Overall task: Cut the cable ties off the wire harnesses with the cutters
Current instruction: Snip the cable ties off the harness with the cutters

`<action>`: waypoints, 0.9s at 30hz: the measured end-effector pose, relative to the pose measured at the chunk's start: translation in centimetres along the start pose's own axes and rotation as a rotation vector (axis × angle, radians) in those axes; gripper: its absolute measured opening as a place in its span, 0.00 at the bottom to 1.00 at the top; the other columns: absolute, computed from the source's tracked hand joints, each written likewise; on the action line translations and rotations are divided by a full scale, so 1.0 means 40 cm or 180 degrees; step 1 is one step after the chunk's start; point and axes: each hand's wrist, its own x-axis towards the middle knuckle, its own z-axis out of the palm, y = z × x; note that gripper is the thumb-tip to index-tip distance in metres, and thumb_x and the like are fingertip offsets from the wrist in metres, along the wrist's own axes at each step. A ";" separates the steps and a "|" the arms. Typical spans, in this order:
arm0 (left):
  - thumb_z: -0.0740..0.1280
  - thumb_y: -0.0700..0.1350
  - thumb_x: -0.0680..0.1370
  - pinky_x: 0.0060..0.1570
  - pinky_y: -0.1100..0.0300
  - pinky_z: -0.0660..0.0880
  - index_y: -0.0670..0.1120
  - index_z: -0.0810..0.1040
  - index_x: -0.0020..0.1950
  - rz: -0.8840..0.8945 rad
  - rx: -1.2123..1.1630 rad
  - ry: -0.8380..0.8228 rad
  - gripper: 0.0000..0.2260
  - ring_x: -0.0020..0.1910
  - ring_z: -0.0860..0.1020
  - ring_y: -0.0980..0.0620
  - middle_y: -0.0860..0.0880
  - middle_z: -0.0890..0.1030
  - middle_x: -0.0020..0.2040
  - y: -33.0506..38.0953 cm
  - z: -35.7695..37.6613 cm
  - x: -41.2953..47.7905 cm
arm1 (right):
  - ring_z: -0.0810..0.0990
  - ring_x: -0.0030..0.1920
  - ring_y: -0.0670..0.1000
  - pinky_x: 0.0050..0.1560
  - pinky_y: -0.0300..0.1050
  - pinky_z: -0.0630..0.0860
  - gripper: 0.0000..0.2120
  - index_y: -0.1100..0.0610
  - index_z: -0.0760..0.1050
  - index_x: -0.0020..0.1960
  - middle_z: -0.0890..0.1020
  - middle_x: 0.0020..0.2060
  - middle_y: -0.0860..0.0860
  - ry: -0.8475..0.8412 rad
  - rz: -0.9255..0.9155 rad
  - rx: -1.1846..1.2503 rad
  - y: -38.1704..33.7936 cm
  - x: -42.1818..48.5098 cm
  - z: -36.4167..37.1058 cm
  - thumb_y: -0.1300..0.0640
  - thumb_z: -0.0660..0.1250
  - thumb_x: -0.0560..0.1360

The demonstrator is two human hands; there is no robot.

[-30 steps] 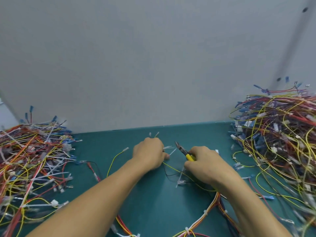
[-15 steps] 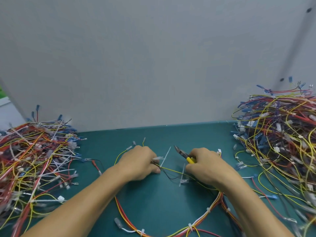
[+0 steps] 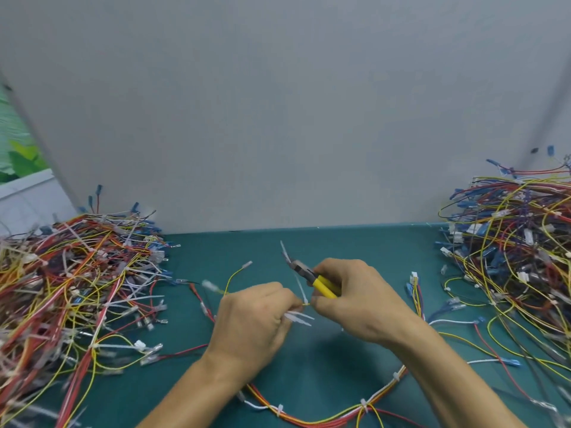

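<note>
My right hand [image 3: 358,301] grips yellow-handled cutters [image 3: 312,278], their dark jaws pointing up and left. My left hand [image 3: 256,319] is curled round thin wires of a harness and several white cable ties [image 3: 298,316] that stick out between its fingers. The two hands nearly touch at a thin yellow wire. A white tie tail [image 3: 300,290] stands up between them, just under the cutter jaws. The same harness [image 3: 324,417] loops below my wrists on the green mat [image 3: 309,359], bound by white ties [image 3: 364,404].
A big heap of wire harnesses [image 3: 71,288] with white ties fills the left side. Another heap [image 3: 513,257] fills the right. Loose blue-tipped wires [image 3: 445,307] lie right of my right hand. A grey wall [image 3: 278,118] stands behind the mat.
Both hands have lifted and come together. My left hand moved right toward the cutters with white ties now in its grasp. The view has shifted slightly.
</note>
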 end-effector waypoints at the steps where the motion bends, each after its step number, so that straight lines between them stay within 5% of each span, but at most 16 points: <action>1: 0.66 0.48 0.72 0.27 0.59 0.73 0.48 0.81 0.37 -0.0208 -0.0140 -0.0095 0.07 0.30 0.77 0.51 0.53 0.78 0.31 0.002 -0.001 -0.010 | 0.70 0.32 0.48 0.31 0.38 0.67 0.04 0.52 0.76 0.44 0.78 0.34 0.53 -0.0049 -0.0038 -0.0001 0.000 -0.002 0.010 0.56 0.67 0.69; 5: 0.70 0.53 0.70 0.31 0.66 0.67 0.51 0.83 0.42 -0.1191 -0.0904 -0.0615 0.08 0.28 0.69 0.56 0.57 0.73 0.25 -0.017 0.001 -0.021 | 0.72 0.34 0.49 0.32 0.37 0.67 0.04 0.52 0.75 0.43 0.77 0.33 0.51 -0.0204 -0.0151 -0.0088 0.009 -0.007 0.051 0.55 0.68 0.69; 7: 0.69 0.57 0.68 0.31 0.61 0.61 0.53 0.84 0.44 -0.1604 -0.1586 -0.0673 0.11 0.27 0.61 0.56 0.55 0.65 0.25 -0.035 0.008 -0.023 | 0.71 0.33 0.47 0.33 0.37 0.67 0.04 0.51 0.74 0.42 0.77 0.32 0.49 -0.0217 -0.0200 -0.0036 0.013 -0.007 0.063 0.54 0.69 0.69; 9: 0.69 0.56 0.67 0.35 0.54 0.68 0.55 0.84 0.45 -0.1841 -0.2016 -0.0656 0.10 0.32 0.65 0.54 0.48 0.70 0.29 -0.044 0.008 -0.017 | 0.71 0.32 0.45 0.33 0.36 0.67 0.04 0.49 0.74 0.42 0.77 0.31 0.48 -0.0213 -0.0253 0.0019 0.016 -0.007 0.070 0.53 0.69 0.69; 11: 0.69 0.53 0.68 0.45 0.46 0.75 0.56 0.84 0.47 -0.1794 -0.1923 -0.0558 0.10 0.36 0.72 0.53 0.41 0.81 0.36 -0.052 0.008 -0.015 | 0.70 0.32 0.44 0.33 0.36 0.67 0.04 0.49 0.74 0.42 0.77 0.31 0.47 -0.0256 -0.0289 0.0053 0.017 -0.008 0.074 0.53 0.69 0.69; 17: 0.72 0.44 0.70 0.33 0.62 0.68 0.47 0.83 0.37 -0.1290 -0.1410 -0.0495 0.03 0.29 0.70 0.57 0.47 0.79 0.32 -0.059 0.009 -0.035 | 0.69 0.31 0.46 0.37 0.44 0.71 0.04 0.49 0.77 0.42 0.76 0.33 0.52 -0.0257 -0.0168 0.0074 0.005 -0.008 0.029 0.57 0.68 0.68; 21: 0.71 0.41 0.72 0.34 0.62 0.66 0.48 0.81 0.36 -0.1441 -0.1506 -0.0858 0.05 0.29 0.67 0.58 0.44 0.77 0.32 -0.064 0.014 -0.039 | 0.68 0.33 0.53 0.31 0.45 0.65 0.05 0.48 0.75 0.37 0.75 0.32 0.54 -0.0400 -0.0079 -0.1092 -0.001 0.000 -0.071 0.58 0.65 0.66; 24: 0.70 0.40 0.73 0.32 0.66 0.64 0.51 0.80 0.35 -0.1589 -0.1684 -0.0852 0.08 0.27 0.66 0.58 0.49 0.72 0.28 -0.068 0.014 -0.037 | 0.69 0.33 0.55 0.30 0.45 0.65 0.16 0.36 0.71 0.29 0.70 0.28 0.51 -0.1044 0.0076 -0.1746 -0.014 -0.002 -0.116 0.58 0.63 0.65; 27: 0.71 0.40 0.73 0.34 0.63 0.65 0.52 0.81 0.36 -0.1660 -0.1810 -0.0830 0.08 0.28 0.66 0.58 0.45 0.75 0.30 -0.073 0.015 -0.038 | 0.74 0.41 0.57 0.34 0.44 0.68 0.13 0.38 0.76 0.42 0.67 0.31 0.46 -0.1187 -0.0221 -0.2131 -0.009 -0.005 -0.102 0.57 0.62 0.68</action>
